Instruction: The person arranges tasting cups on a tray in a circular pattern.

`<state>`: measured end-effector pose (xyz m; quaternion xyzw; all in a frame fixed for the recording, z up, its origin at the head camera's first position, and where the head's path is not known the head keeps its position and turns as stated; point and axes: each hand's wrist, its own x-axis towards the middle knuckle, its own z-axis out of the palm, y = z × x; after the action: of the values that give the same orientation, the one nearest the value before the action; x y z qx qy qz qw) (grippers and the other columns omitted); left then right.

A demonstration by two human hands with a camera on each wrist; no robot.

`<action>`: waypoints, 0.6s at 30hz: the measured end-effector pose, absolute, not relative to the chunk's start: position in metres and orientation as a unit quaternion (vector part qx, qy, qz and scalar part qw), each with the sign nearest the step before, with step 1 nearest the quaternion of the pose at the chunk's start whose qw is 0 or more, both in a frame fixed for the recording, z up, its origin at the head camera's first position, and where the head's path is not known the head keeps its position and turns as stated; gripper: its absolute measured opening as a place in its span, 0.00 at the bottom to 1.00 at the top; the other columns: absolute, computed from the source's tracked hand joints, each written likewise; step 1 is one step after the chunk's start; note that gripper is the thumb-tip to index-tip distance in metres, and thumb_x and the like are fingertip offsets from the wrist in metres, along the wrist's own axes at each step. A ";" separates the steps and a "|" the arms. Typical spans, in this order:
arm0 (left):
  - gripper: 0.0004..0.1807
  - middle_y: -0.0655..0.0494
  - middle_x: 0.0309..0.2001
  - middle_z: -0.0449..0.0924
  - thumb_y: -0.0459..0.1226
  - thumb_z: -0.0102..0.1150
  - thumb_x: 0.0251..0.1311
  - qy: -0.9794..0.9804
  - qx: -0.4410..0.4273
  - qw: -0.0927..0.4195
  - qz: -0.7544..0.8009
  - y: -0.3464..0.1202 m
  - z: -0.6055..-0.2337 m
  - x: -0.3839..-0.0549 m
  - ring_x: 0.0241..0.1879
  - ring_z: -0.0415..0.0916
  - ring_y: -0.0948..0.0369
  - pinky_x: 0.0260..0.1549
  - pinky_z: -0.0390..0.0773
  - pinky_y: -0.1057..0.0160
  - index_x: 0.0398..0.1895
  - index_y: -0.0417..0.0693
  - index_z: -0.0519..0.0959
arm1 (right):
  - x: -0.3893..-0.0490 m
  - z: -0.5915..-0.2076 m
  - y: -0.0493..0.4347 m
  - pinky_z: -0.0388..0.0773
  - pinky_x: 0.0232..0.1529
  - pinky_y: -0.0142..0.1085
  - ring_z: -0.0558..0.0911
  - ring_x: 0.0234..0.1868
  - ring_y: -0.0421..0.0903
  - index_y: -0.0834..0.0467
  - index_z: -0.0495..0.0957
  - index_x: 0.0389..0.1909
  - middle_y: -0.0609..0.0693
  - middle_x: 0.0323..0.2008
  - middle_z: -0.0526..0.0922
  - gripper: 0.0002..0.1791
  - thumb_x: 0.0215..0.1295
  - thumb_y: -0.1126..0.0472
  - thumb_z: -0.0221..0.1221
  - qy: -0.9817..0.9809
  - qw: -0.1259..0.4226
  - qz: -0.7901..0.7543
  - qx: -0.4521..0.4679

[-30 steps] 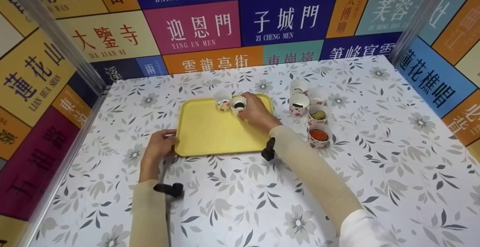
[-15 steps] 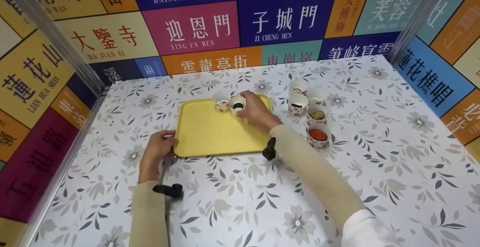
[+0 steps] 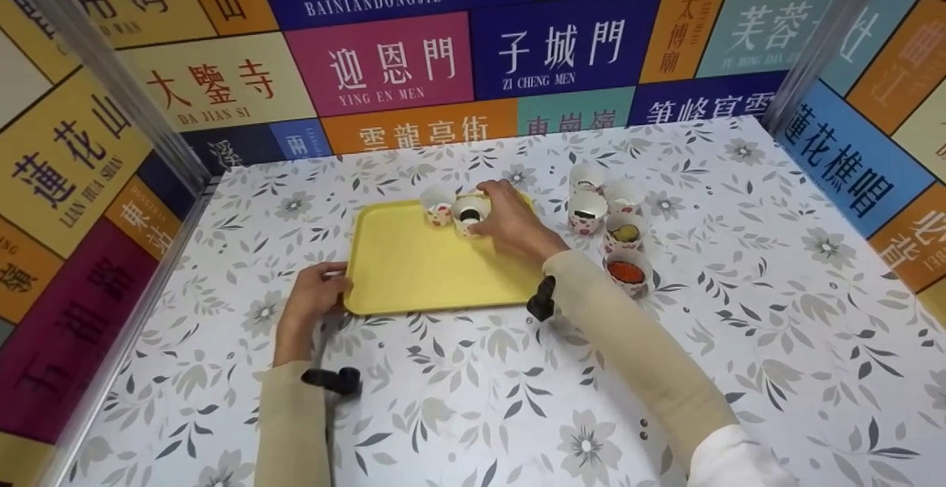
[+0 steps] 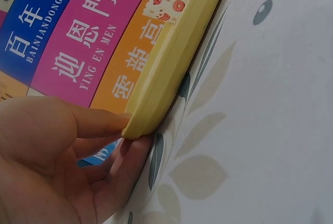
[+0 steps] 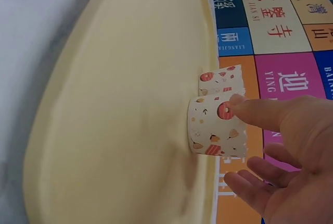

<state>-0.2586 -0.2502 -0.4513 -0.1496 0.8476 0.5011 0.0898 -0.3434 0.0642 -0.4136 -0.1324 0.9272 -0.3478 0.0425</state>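
Observation:
My left hand (image 3: 316, 291) grips the left corner of a yellow tray (image 3: 414, 273), thumb above the rim and fingers beneath, as the left wrist view shows. At the tray's far side stand two printed paper cups. The right-hand cup (image 3: 470, 216) has something dark inside, and my right hand (image 3: 517, 225) is around its right side. In the right wrist view the thumb tip touches this cup's (image 5: 218, 130) upper side while the other visible fingers are spread away from it. The second cup (image 3: 439, 208) stands just to its left.
Right of the tray, several similar cups stand close together on the floral tablecloth (image 3: 458, 413). One cup (image 3: 627, 273) holds something orange-red, another cup (image 3: 624, 233) a greenish-brown piece. Behind the table rises a wall panel (image 3: 377, 66) of coloured blocks with lettering.
The right hand's fingers have loosened and spread from the cup, and its wrist has shifted slightly right. The left hand keeps its hold on the tray. The view has tipped up slightly.

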 end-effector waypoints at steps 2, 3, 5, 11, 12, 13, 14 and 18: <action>0.26 0.33 0.59 0.77 0.32 0.51 0.66 0.849 -0.148 0.085 0.500 -0.250 -0.451 -0.258 0.34 0.81 0.61 0.32 0.82 0.67 0.68 0.36 0.71 | -0.340 -0.410 0.067 0.67 0.71 0.45 0.71 0.67 0.57 0.63 0.67 0.70 0.62 0.66 0.69 0.40 0.58 0.59 0.71 0.928 0.034 -0.346 -0.136; 0.26 0.32 0.59 0.77 0.32 0.51 0.66 0.850 -0.147 0.082 0.500 -0.250 -0.451 -0.258 0.34 0.81 0.62 0.32 0.82 0.67 0.67 0.35 0.71 | -0.337 -0.408 0.068 0.66 0.72 0.46 0.70 0.68 0.57 0.62 0.67 0.70 0.61 0.66 0.69 0.40 0.58 0.59 0.71 0.927 0.031 -0.349 -0.136; 0.26 0.31 0.59 0.77 0.32 0.51 0.66 0.850 -0.141 0.080 0.501 -0.251 -0.451 -0.257 0.33 0.80 0.62 0.32 0.82 0.67 0.67 0.35 0.71 | -0.332 -0.402 0.071 0.65 0.72 0.46 0.69 0.69 0.56 0.62 0.68 0.69 0.60 0.67 0.69 0.38 0.58 0.59 0.71 0.925 0.025 -0.353 -0.134; 0.26 0.31 0.60 0.76 0.32 0.50 0.66 0.851 -0.138 0.087 0.499 -0.252 -0.450 -0.256 0.32 0.81 0.63 0.31 0.82 0.67 0.68 0.35 0.70 | -0.312 -0.382 0.080 0.66 0.72 0.48 0.68 0.70 0.56 0.59 0.70 0.68 0.58 0.67 0.68 0.34 0.61 0.61 0.69 0.923 0.000 -0.358 -0.143; 0.26 0.31 0.59 0.76 0.32 0.50 0.66 0.853 -0.140 0.086 0.496 -0.252 -0.450 -0.256 0.32 0.81 0.63 0.31 0.82 0.67 0.68 0.35 0.71 | -0.308 -0.379 0.081 0.66 0.71 0.48 0.69 0.70 0.56 0.59 0.70 0.68 0.58 0.67 0.68 0.34 0.61 0.61 0.69 0.922 -0.005 -0.360 -0.145; 0.26 0.31 0.59 0.77 0.32 0.50 0.66 0.854 -0.142 0.087 0.493 -0.252 -0.450 -0.256 0.33 0.81 0.62 0.31 0.82 0.67 0.68 0.35 0.71 | -0.305 -0.376 0.083 0.67 0.71 0.49 0.69 0.69 0.56 0.58 0.71 0.67 0.58 0.67 0.69 0.33 0.62 0.61 0.69 0.920 -0.009 -0.362 -0.148; 0.26 0.32 0.59 0.77 0.32 0.50 0.67 0.856 -0.145 0.088 0.489 -0.251 -0.450 -0.257 0.33 0.81 0.62 0.31 0.82 0.67 0.68 0.36 0.71 | -0.301 -0.374 0.084 0.67 0.70 0.49 0.69 0.69 0.56 0.59 0.71 0.67 0.58 0.66 0.69 0.32 0.62 0.61 0.69 0.919 -0.015 -0.365 -0.151; 0.26 0.34 0.60 0.77 0.32 0.50 0.67 0.857 -0.152 0.094 0.483 -0.250 -0.450 -0.256 0.35 0.81 0.62 0.31 0.81 0.67 0.68 0.37 0.71 | -0.288 -0.367 0.091 0.68 0.70 0.49 0.70 0.69 0.56 0.58 0.72 0.66 0.57 0.66 0.70 0.30 0.63 0.60 0.68 0.915 -0.034 -0.370 -0.158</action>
<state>-0.2564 -0.2501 -0.4498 -0.1518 0.8574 0.4826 0.0944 -0.2883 0.0913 -0.3670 -0.1579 0.9149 -0.3701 -0.0343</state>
